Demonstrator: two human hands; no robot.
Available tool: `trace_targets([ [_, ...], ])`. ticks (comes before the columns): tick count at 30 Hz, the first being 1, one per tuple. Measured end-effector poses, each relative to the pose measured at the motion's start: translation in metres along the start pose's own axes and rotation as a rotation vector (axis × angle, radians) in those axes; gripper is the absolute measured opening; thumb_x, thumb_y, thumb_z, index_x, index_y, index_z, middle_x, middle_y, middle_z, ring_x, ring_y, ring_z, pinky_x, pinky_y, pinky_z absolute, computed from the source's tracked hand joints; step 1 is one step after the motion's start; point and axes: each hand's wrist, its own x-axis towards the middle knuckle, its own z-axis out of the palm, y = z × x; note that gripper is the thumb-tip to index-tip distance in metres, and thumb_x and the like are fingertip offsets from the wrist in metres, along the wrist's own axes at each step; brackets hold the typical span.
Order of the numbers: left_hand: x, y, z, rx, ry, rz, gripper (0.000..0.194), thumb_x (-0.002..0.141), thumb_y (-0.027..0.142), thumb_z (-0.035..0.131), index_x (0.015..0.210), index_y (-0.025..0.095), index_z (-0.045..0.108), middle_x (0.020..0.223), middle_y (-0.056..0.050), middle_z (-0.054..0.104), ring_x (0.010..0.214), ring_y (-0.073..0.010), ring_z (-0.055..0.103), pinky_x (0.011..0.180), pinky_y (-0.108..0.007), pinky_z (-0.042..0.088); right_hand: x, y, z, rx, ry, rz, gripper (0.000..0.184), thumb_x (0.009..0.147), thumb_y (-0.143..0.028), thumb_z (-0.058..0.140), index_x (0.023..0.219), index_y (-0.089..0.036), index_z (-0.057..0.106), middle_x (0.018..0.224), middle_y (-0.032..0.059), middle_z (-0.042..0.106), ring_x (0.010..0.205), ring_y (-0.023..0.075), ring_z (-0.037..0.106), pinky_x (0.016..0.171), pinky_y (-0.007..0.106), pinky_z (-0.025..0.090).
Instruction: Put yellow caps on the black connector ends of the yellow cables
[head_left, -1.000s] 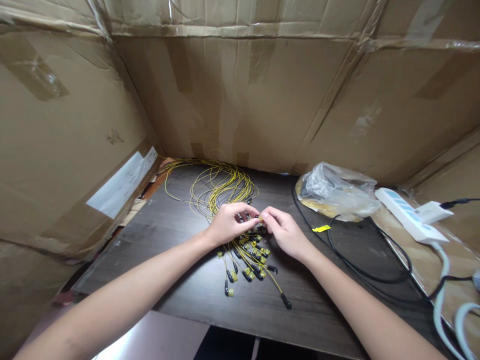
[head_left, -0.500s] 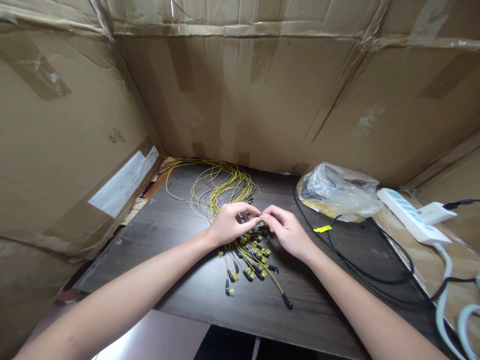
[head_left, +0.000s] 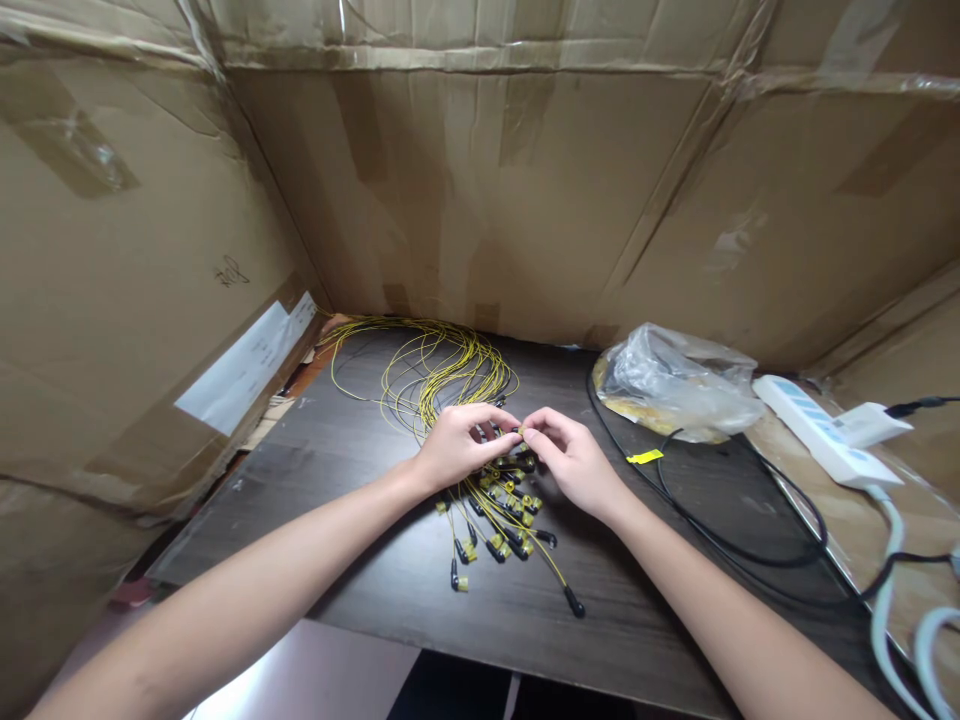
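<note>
Over a bundle of yellow wires [head_left: 469,375], my left hand [head_left: 469,442] pinches a small piece between thumb and fingers. My right hand [head_left: 570,455] meets it there, its thumb and fingertips pinched on the same spot. What they hold looks like one of the black wire-end connectors with a yellowish tab, mostly covered by my fingertips. Below my hands, several black connectors [head_left: 516,543] with yellowish tabs are spread on the dark table [head_left: 360,590]. One black connector [head_left: 574,601] without a visible tab lies nearest the front edge.
A clear plastic bag [head_left: 679,385] lies at the back right. Beside it is a white power strip [head_left: 825,430] with a plug in it. A black cable [head_left: 720,540] with a yellow label [head_left: 645,457] curves along the right. Cardboard walls [head_left: 480,200] enclose the table.
My right fingertips have shifted very slightly against the small piece. Wires and connectors on the table stay where they were.
</note>
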Motion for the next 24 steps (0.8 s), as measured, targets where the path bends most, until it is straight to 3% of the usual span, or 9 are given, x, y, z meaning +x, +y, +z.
trace_targets([
  [13, -0.0006, 0.0017, 0.0009, 0.019, 0.003, 0.032, 0.012, 0.084, 0.025, 0.072, 0.088, 0.013, 0.075, 0.076, -0.003, 0.072, 0.056, -0.0072, 0.058, 0.055, -0.017, 0.048, 0.0001, -0.0053, -0.0005, 0.001, -0.037, -0.031, 0.034, 0.095, -0.045, 0.046, 0.075, -0.019, 0.057, 0.065, -0.0016, 0.05, 0.06, 0.0133, 0.044, 0.059, 0.027, 0.037],
  [20, 0.0002, 0.0011, 0.001, 0.021, -0.007, 0.001, 0.013, 0.084, 0.026, 0.072, 0.088, 0.014, 0.076, 0.078, -0.003, 0.073, 0.058, -0.0078, 0.059, 0.056, -0.018, 0.049, -0.0011, -0.0037, 0.0, -0.004, 0.008, 0.004, 0.023, 0.089, -0.042, 0.057, 0.089, -0.019, 0.059, 0.078, 0.0011, 0.06, 0.067, 0.0148, 0.052, 0.062, 0.027, 0.041],
  [24, -0.0004, -0.0003, 0.0017, 0.006, -0.012, 0.012, 0.013, 0.084, 0.026, 0.073, 0.089, 0.014, 0.076, 0.077, -0.003, 0.073, 0.057, -0.0072, 0.059, 0.055, -0.018, 0.048, -0.0006, -0.0017, -0.0002, -0.032, -0.016, -0.015, 0.031, 0.094, -0.045, 0.049, 0.078, -0.019, 0.056, 0.07, -0.0003, 0.054, 0.064, 0.0142, 0.047, 0.06, 0.027, 0.037],
])
